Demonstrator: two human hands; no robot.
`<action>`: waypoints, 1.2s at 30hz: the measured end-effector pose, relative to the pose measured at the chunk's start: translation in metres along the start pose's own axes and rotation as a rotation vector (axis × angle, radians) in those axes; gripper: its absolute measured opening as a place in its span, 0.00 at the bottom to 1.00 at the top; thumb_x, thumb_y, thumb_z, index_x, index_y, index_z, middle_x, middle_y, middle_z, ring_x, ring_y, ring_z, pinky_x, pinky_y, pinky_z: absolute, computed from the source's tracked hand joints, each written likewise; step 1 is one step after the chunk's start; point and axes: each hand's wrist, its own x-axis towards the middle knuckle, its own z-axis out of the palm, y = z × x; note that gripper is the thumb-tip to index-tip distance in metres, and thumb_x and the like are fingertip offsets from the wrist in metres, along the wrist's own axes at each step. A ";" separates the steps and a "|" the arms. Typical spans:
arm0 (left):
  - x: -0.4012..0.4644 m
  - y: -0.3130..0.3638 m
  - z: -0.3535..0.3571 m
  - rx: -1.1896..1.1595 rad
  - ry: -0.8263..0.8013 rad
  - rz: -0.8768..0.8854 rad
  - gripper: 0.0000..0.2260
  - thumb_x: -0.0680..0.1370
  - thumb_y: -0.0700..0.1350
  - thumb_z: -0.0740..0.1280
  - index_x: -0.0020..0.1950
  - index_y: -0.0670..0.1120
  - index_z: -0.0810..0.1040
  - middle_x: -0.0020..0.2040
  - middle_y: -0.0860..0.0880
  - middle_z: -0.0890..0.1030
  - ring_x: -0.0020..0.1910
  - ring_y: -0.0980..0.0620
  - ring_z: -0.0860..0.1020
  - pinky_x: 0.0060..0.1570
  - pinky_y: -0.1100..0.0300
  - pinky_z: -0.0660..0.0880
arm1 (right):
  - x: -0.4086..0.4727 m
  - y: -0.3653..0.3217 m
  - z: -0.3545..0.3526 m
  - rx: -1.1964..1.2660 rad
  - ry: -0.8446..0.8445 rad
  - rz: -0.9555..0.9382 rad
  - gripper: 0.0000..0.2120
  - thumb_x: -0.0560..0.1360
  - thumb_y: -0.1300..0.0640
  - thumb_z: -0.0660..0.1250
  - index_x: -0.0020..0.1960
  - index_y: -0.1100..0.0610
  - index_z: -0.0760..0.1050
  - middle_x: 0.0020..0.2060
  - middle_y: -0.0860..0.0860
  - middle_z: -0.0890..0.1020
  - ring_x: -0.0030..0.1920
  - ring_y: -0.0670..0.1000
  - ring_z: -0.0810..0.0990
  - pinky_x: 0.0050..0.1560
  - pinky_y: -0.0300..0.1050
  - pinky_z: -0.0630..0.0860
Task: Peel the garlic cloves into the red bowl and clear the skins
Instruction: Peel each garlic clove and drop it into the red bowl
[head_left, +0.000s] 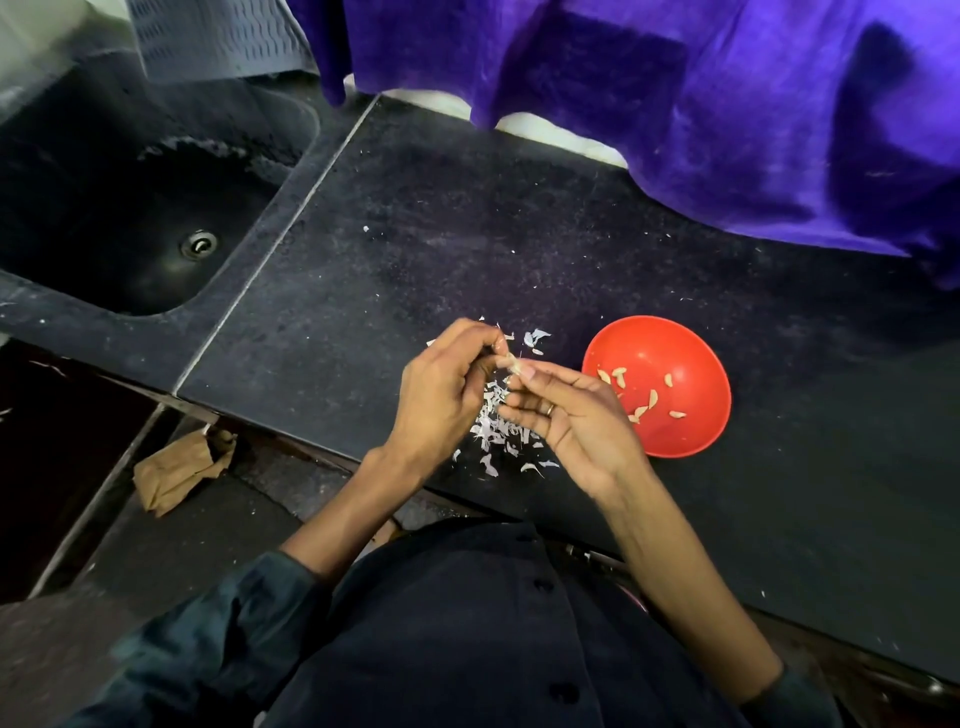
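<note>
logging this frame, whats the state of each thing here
clove: pinched by both hands, part peeled
left hand: pinching clove
right hand: pinching clove
bowl: upright, holds peeled cloves
skins: scattered on counter
sink: no water seen

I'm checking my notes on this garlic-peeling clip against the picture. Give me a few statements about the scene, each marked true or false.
1. The red bowl holds peeled cloves. True.
2. Both hands work on one garlic clove. True: the left hand and right hand pinch it between them.
3. The skins lie inside the bowl. False: they are scattered on the dark counter, under the hands.
4. The sink is right of the bowl. False: it is far left.
5. A purple cloth hangs at the counter's far edge. True.
</note>
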 end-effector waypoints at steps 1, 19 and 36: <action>0.000 0.000 0.000 0.008 0.005 0.009 0.10 0.75 0.30 0.64 0.48 0.45 0.76 0.46 0.59 0.74 0.41 0.54 0.76 0.38 0.51 0.75 | 0.000 -0.001 0.001 0.001 -0.007 0.014 0.11 0.73 0.65 0.65 0.54 0.68 0.78 0.36 0.54 0.82 0.35 0.48 0.81 0.39 0.42 0.81; -0.010 0.005 -0.001 0.079 -0.004 0.079 0.09 0.77 0.37 0.58 0.52 0.49 0.71 0.51 0.55 0.74 0.44 0.54 0.77 0.36 0.48 0.77 | 0.000 0.002 0.004 0.214 -0.020 0.164 0.09 0.71 0.64 0.65 0.49 0.62 0.80 0.38 0.54 0.83 0.35 0.47 0.81 0.36 0.39 0.79; -0.006 0.015 -0.005 -0.033 -0.035 0.059 0.06 0.78 0.38 0.61 0.50 0.48 0.73 0.49 0.56 0.74 0.45 0.54 0.76 0.40 0.50 0.76 | -0.006 -0.011 -0.006 -0.048 -0.170 -0.027 0.13 0.71 0.64 0.64 0.56 0.63 0.78 0.37 0.53 0.84 0.37 0.47 0.81 0.41 0.43 0.82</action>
